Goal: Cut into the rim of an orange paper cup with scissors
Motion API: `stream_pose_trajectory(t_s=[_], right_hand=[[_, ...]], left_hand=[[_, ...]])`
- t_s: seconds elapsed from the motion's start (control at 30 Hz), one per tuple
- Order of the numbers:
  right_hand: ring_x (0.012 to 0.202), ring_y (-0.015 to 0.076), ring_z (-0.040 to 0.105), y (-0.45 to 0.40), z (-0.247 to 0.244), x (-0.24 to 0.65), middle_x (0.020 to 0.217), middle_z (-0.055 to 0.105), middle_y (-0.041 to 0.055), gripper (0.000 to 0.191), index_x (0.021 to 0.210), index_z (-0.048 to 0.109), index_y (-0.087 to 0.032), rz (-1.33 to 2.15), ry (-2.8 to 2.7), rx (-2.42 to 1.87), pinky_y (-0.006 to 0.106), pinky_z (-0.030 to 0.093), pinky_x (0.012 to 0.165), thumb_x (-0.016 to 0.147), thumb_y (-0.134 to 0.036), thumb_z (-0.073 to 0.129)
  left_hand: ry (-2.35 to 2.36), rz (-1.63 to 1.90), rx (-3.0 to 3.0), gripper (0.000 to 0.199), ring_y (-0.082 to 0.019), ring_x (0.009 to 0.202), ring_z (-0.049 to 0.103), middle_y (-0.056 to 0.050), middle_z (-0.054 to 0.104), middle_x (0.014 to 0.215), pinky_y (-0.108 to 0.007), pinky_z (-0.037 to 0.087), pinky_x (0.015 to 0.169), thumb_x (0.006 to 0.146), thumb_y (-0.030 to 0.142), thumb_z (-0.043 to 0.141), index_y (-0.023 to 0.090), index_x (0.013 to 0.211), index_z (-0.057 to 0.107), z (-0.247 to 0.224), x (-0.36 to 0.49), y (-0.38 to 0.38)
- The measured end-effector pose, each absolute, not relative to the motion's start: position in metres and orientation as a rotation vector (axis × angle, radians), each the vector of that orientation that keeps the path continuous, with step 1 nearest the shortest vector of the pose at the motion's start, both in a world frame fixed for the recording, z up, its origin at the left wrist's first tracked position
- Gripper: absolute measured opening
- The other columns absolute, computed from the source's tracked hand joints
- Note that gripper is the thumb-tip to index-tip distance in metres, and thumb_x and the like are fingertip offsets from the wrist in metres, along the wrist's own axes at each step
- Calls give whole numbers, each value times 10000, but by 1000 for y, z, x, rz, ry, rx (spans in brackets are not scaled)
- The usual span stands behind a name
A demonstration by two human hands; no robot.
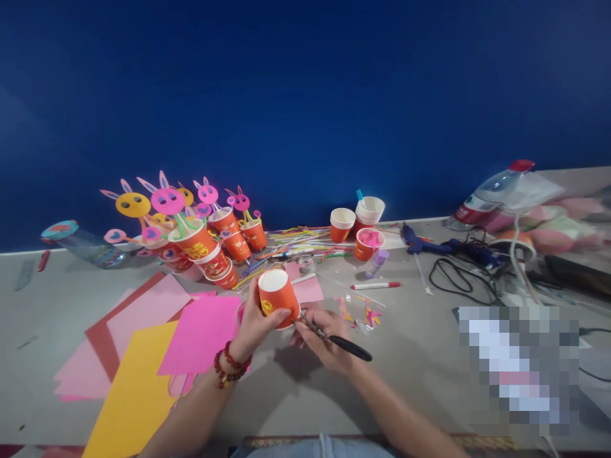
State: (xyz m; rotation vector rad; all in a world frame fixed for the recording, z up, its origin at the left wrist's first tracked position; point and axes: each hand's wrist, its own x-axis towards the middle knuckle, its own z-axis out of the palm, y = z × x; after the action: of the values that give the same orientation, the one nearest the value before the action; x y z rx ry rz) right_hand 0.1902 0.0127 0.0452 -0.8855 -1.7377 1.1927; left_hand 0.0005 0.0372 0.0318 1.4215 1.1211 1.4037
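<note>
An orange-red paper cup with yellow print is tilted in my left hand, its pale round end facing up. My left fingers and thumb wrap round its side, and beaded bracelets circle that wrist. Scissors with black handles are in my right hand, which is closed round them. Their blades point at the lower right edge of the cup; the tips are partly hidden. Behind the cup lies a pink paper square. Part of another round rim shows behind my left hand.
Decorated cups with paper rabbits stand at the back left, near coloured paper sheets. Straws, stacked cups, a glue stick and a red marker lie beyond my hands. Bottle, cables and glue gun are at right.
</note>
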Motion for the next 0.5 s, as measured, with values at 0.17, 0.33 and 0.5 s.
stream_pose_trajectory(t_s=[0.17, 0.33, 0.5], right_hand=[[543, 161, 670, 6, 38, 180, 667, 734, 18, 303, 769, 557, -227, 1410, -1423, -944, 266, 540, 549, 944, -474, 558], [473, 155, 615, 3, 42, 169, 565, 697, -13, 327, 761, 546, -239, 1500, -1203, -984, 263, 505, 517, 901, -528, 604], [418, 148, 554, 2, 47, 162, 523, 667, -37, 357, 727, 469, -261, 1567, -1052, -924, 260, 452, 474, 878, -551, 613]], left_hand=[[1001, 1483, 1350, 648, -257, 876, 702, -105, 709, 1057, -408, 560, 791, 753, 460, 772, 234, 1281, 470, 33, 16, 27], [1030, 1611, 1397, 653, -313, 947, 688, -110, 694, 1060, -482, 550, 853, 735, 488, 773, 233, 1264, 488, 32, 20, 25], [1106, 1564, 1496, 629, -351, 1138, 616, -135, 650, 1192, -557, 475, 1016, 779, 531, 734, 253, 1281, 479, 14, 12, 20]])
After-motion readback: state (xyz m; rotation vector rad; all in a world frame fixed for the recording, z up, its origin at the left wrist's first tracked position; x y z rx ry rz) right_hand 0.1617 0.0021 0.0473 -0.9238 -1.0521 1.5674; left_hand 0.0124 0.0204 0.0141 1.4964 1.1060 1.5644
